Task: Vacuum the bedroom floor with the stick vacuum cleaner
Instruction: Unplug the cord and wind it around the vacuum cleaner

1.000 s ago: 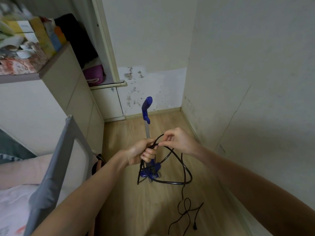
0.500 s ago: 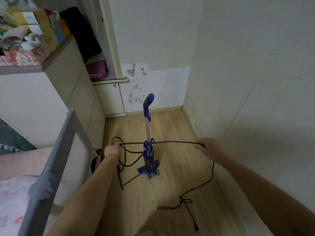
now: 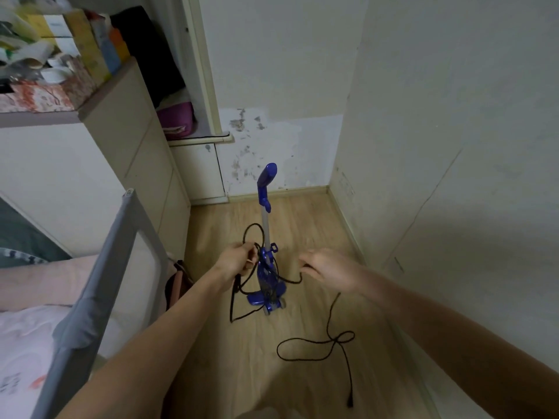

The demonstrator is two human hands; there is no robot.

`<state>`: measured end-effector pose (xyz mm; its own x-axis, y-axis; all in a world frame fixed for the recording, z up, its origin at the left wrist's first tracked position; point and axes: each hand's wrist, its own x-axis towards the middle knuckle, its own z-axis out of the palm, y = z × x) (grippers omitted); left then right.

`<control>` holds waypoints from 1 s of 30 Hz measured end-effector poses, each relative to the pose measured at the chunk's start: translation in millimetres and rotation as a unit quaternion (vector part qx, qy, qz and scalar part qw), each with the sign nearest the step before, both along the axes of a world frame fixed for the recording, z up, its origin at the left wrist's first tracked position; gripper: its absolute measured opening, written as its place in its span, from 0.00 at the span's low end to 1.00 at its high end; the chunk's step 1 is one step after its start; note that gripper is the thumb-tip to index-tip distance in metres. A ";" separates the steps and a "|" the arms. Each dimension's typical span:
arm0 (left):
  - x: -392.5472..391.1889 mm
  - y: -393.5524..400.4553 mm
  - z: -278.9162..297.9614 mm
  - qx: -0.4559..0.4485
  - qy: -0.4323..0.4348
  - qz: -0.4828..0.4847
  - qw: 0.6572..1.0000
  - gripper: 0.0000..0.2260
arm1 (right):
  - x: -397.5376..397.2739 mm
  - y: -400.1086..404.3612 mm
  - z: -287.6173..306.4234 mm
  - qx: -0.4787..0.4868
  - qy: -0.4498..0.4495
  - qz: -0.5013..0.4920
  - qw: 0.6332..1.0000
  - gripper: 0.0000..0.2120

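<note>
A person's two bare arms are reaching over a wood-plank bedroom floor (image 3: 211,352) toward a blue stick vacuum cleaner (image 3: 267,267), which is standing upright on its own near the far end of the floor, a little short of the back wall's skirting and roughly midway between the cabinet side and the right-hand wall. Its blue handle (image 3: 266,182) is rising on a grey tube above the body.

The left hand (image 3: 239,261) is curling its fingers round several loops of the black power cord (image 3: 317,349), gripping them just beside the vacuum's body on its left side; one loop is arching up above the hand and others are hanging down to the floor.

The right hand (image 3: 326,267) is hovering to the right of the vacuum, blurred with motion; its fingers look bent with the cord running off just below them, but whether they are pinching the cord cannot be told.

From there the cord is trailing down across the floor toward the near edge, crossing itself in a loose loop and ending in a plug (image 3: 350,403).

Along the floor's left edge are standing a grey bed rail (image 3: 99,285) with pink bedding (image 3: 36,285) behind it and a cream cabinet (image 3: 145,164) topped with boxes and papers (image 3: 51,65). A purple bag (image 3: 175,119) is sitting on a ledge beyond.
</note>
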<state>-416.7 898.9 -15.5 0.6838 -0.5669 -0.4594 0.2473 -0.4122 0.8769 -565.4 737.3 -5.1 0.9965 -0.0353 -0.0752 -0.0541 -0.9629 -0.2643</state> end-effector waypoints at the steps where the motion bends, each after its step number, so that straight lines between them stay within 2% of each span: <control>1: -3.8 -2.7 1.8 -0.011 0.004 -0.014 1.000 0.14 | 4.6 2.8 5.3 0.089 0.018 -0.023 0.996 0.08; 3: -9.8 -7.1 2.9 -0.012 0.000 -0.029 1.000 0.13 | 13.6 4.5 15.7 0.224 0.004 -0.056 0.973 0.07; 5: -17.8 -11.3 3.9 -0.012 -0.017 -0.058 0.998 0.14 | 19.7 6.0 24.5 0.307 -0.011 -0.077 0.948 0.05; 8: -36.4 -17.5 9.4 -0.033 -0.020 -0.093 0.995 0.17 | 27.0 8.6 29.7 0.374 -0.022 -0.092 0.923 0.06; 12: -42.6 -20.5 5.2 -0.103 0.071 -0.072 0.990 0.16 | 33.1 5.6 20.2 0.379 -0.056 -0.129 0.915 0.04; 14: -34.5 -18.0 -0.4 -0.110 0.103 -0.053 0.987 0.16 | 29.8 0.9 17.5 0.376 -0.062 -0.155 0.911 0.01; 20: -11.3 -6.4 -8.0 -0.085 0.102 -0.060 0.989 0.15 | 7.5 -15.7 8.4 0.338 0.010 -0.151 0.929 0.04; 23: 13.7 14.7 -20.1 -0.070 0.113 -0.044 0.990 0.16 | -14.1 -35.3 4.7 0.303 -0.013 -0.170 0.937 0.05; 26: 28.9 30.1 -26.5 -0.030 0.108 -0.105 0.988 0.14 | -21.1 -45.6 5.7 0.293 -0.067 -0.186 0.936 0.08; 28: 25.4 27.4 -24.3 -0.032 0.127 -0.151 0.980 0.14 | -10.6 -38.8 9.0 0.288 -0.047 -0.164 0.942 0.03; 30: 17.7 18.8 -16.6 -0.054 0.157 -0.169 0.971 0.15 | 2.6 -26.0 10.4 0.283 -0.024 -0.140 0.949 0.05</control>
<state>-399.0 917.7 -32.2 0.2853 -0.7911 -0.5411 0.3755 -0.4272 0.8225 -562.8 711.2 5.3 0.9568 -0.2665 -0.1166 -0.2621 -0.6161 -0.7428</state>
